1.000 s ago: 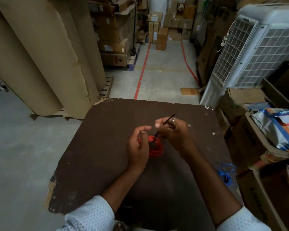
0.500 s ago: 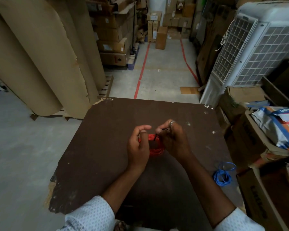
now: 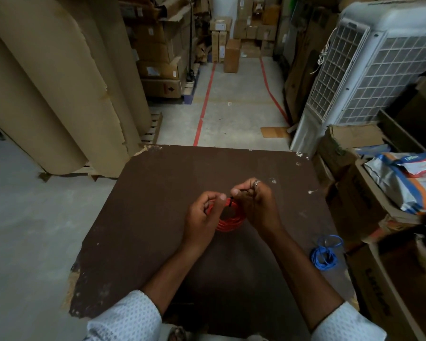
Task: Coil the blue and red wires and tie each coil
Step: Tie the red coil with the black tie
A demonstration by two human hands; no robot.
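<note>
My right hand has thumb and forefinger pressed together on the free end of a thin black tie, the other fingers curled in behind. My left hand curls thumb and fingers round the far-left side of the coil of red wire, holding its loops bunched just where the tie wraps them. I judge I am cinching the tie. To do this well I pull the tail straight out along its own line, not upward, while the left grip keeps every loop inside the band so none slips free. I cannot tell whether the tie has locked. The coil rests over the middle of the dark brown board tabletop. The bundle of blue wire lies apart, near the table's right edge, apparently coiled; whether it is tied I cannot see.
</note>
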